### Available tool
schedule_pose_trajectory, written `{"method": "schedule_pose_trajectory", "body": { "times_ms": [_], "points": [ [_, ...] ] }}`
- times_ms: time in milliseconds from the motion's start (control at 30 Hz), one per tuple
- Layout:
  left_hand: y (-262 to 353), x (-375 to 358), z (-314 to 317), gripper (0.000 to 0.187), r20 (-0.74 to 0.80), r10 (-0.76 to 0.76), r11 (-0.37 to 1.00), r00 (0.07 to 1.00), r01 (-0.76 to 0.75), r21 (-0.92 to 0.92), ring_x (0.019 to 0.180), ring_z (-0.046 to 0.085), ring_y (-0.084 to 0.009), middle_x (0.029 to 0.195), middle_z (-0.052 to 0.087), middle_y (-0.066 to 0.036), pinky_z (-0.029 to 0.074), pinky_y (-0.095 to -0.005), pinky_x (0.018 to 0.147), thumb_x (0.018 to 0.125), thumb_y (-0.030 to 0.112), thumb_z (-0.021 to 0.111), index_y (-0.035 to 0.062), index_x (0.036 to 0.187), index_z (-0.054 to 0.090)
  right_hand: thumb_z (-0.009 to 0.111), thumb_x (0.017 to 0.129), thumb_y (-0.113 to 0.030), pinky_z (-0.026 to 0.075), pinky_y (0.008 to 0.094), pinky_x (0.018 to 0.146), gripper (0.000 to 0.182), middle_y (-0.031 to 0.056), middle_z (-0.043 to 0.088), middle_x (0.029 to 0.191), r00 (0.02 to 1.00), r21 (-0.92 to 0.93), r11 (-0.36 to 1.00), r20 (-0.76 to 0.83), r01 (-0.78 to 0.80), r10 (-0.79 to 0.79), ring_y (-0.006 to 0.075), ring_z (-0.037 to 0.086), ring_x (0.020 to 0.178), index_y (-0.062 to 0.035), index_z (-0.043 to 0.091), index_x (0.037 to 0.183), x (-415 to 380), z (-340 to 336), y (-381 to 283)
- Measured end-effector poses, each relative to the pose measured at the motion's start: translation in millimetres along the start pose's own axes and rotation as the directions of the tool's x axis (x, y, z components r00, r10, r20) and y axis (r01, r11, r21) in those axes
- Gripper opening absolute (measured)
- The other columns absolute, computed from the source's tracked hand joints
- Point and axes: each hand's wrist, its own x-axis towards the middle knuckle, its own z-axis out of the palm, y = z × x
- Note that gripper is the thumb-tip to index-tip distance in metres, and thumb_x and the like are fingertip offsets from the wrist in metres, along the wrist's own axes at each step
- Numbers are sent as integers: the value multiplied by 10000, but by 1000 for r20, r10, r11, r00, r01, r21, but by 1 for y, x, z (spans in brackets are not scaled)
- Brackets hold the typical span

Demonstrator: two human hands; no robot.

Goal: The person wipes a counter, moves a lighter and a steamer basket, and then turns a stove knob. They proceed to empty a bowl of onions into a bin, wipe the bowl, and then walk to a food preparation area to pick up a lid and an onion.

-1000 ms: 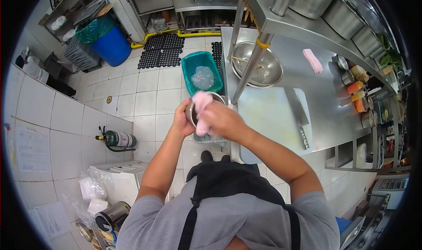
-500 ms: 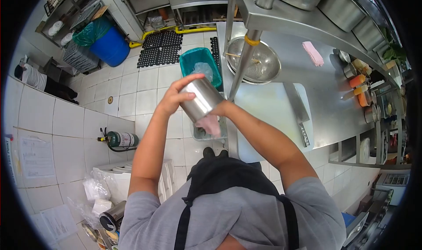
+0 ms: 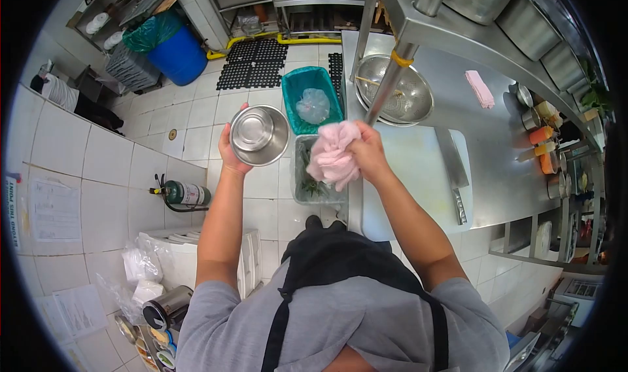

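Note:
My left hand (image 3: 234, 151) grips a round steel container (image 3: 278, 140) by its side, with the open mouth turned up toward me. Its inside is bare, shiny metal. In my right hand (image 3: 370, 153) is a bunched pink cloth (image 3: 332, 155), clear of the container and to its right. Below the cloth stands a clear plastic bin (image 3: 302, 192) with green leafy scraps in it. Beyond that is a teal bin (image 3: 288, 84) holding a clear plastic bag (image 3: 313, 106).
To the right, a steel table (image 3: 500, 169) carries a white cutting board (image 3: 399, 176) with a large knife (image 3: 453, 166), steel bowls (image 3: 418, 101) and a folded pink cloth (image 3: 479, 89). A shelf post (image 3: 392, 78) rises nearby. A fire extinguisher (image 3: 186, 193) stands at the left wall.
The cloth has come out of the container and moved right in my right hand. The container has turned from lying sideways to mouth up and shifted left in my left hand.

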Motion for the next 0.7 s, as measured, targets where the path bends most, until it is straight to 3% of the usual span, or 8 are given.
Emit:
{"method": "schedule_pose_trajectory", "body": {
  "times_ms": [67, 133, 200, 233, 400, 500, 567, 700],
  "points": [
    [-21, -5, 4, 738, 56, -29, 988, 998, 37, -150, 1335, 444, -364, 1467, 438, -171, 361, -521, 1113, 919, 474, 491, 128, 1528, 258, 565, 810, -11, 524, 308, 816, 333, 61, 677, 1029, 996, 197, 978, 43, 70, -80, 187, 664, 938, -33, 627, 1137, -20, 21, -30],
    [-45, -9, 23, 734, 124, -72, 982, 990, 92, -164, 1340, 437, -364, 1468, 435, -175, 348, -519, 1121, 919, 465, 487, 132, 1530, 255, 555, 818, -18, 531, 334, 876, 326, 80, 668, 1065, 916, -139, 909, 149, 393, -373, 201, 666, 972, -23, 592, 1142, -30, 55, -38],
    [-74, -10, 39, 724, 237, -145, 974, 961, 181, -139, 1345, 428, -365, 1467, 431, -184, 325, -508, 1134, 919, 447, 475, 136, 1533, 251, 618, 795, -86, 504, 431, 912, 415, 185, 632, 1138, 699, -552, 461, 368, 695, -613, 353, 628, 1070, -14, 558, 1200, -21, 70, -22],
    [-87, -11, 44, 717, 280, -181, 970, 943, 218, -105, 1345, 426, -366, 1465, 431, -190, 317, -498, 1140, 920, 436, 467, 136, 1533, 250, 625, 787, -110, 491, 461, 881, 398, 204, 612, 1182, 936, -725, 612, 342, 316, -77, 367, 599, 1077, -22, 577, 1172, -19, 70, -20],
    [-89, -13, 57, 667, 51, -274, 960, 961, 276, -53, 1316, 457, -329, 1444, 454, -171, 339, -446, 1124, 914, 415, 510, 115, 1488, 351, 591, 836, -172, 511, 419, 812, 353, 170, 643, 1128, 820, -826, 29, 553, 563, -148, 345, 628, 1015, -100, 583, 1181, 5, 61, 2],
    [-68, -6, 66, 662, -22, -169, 926, 985, 166, 339, 1283, 490, -288, 1392, 506, -147, 362, -393, 1098, 869, 348, 575, 100, 1460, 409, 619, 836, -216, 500, 388, 874, 385, 122, 622, 1202, 837, -788, 317, 419, 528, -352, 309, 618, 1062, -161, 592, 1216, 17, 51, 46],
    [-47, -5, 82, 671, 116, -142, 589, 983, -10, 808, 1252, 513, -258, 1333, 553, -132, 373, -347, 1073, 794, 286, 636, 83, 1416, 482, 625, 842, -312, 463, 381, 954, 363, 88, 601, 1254, 741, -716, 197, 628, 670, -238, 265, 563, 1162, -188, 628, 1183, 23, 41, 56],
    [-32, -5, 76, 625, 239, -189, 689, 953, -45, 724, 1201, 523, -227, 1315, 562, -106, 368, -318, 1048, 785, 285, 640, 71, 1364, 547, 667, 746, -249, 511, 356, 778, 362, 82, 672, 938, 900, -553, 816, 424, 168, 102, 211, 637, 823, -105, 663, 1078, 14, 44, 28]
  ]
}}
